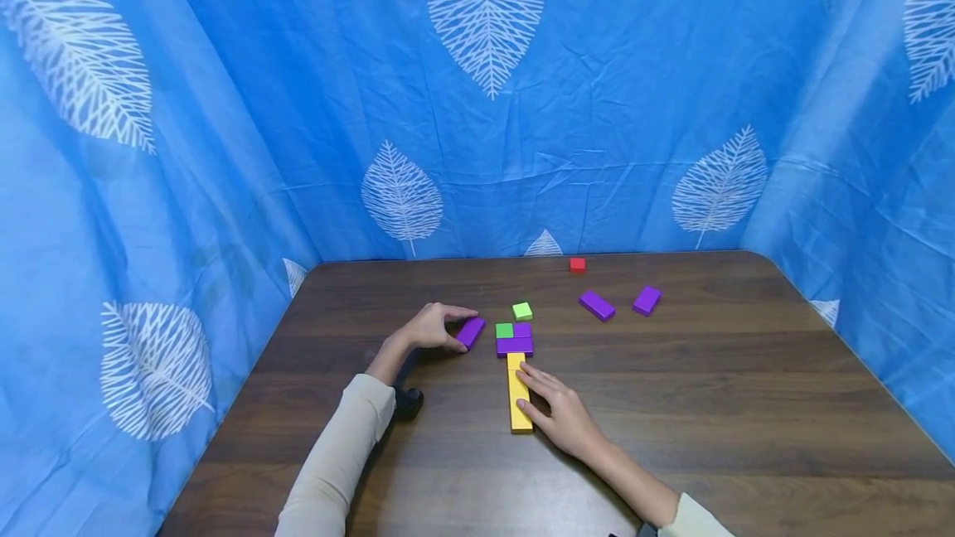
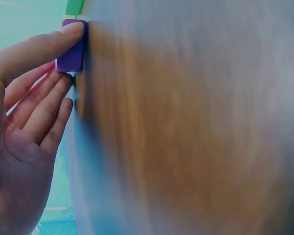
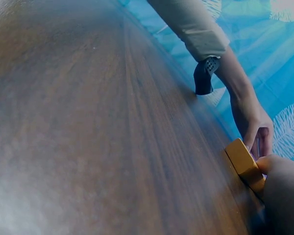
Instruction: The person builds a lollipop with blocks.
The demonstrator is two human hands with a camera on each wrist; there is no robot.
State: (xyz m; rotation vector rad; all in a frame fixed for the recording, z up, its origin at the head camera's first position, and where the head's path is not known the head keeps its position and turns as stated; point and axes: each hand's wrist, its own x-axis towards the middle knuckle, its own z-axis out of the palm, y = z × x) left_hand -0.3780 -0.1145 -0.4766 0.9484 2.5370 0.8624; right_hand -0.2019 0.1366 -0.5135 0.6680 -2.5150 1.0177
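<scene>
In the head view my left hand [image 1: 430, 326] pinches a purple block [image 1: 471, 333] between thumb and fingers, left of a small group of blocks. The left wrist view shows the thumb across the face of this purple block [image 2: 71, 58]. My right hand [image 1: 561, 414] rests its fingers on a column of yellow blocks [image 1: 519, 404], the thumb at their right side. That column meets the group's near edge: a long purple block [image 1: 515, 347] in front, a green block [image 1: 504, 330] and a short purple block [image 1: 522, 330] behind it.
A light green block [image 1: 522, 311] lies just behind the group. Farther right are two loose purple blocks [image 1: 597, 306], and a red block [image 1: 578, 265] sits by the far table edge. A blue leaf-patterned curtain [image 1: 567, 106] surrounds the brown wooden table [image 1: 716, 404].
</scene>
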